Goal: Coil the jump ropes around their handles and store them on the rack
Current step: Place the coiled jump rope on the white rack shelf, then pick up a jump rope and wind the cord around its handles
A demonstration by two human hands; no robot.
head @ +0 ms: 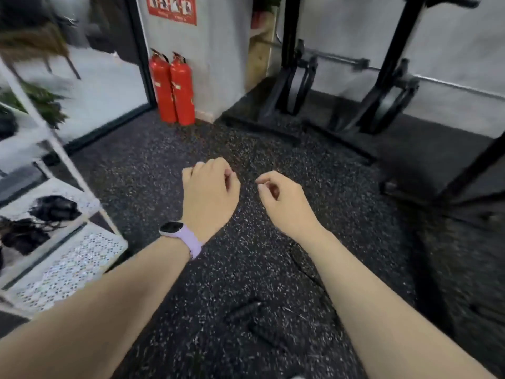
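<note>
Bundles of coiled rope already sit on your rack at left, one jump rope lies uncoiled on the floor below your loosely curled, empty hands.

A gym: speckled rubber floor, black barbell rack.

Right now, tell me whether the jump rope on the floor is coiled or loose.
Loose. The jump rope lies on the floor, handles apart and cord trailing off uncoiled; neither hand touches it.
</note>
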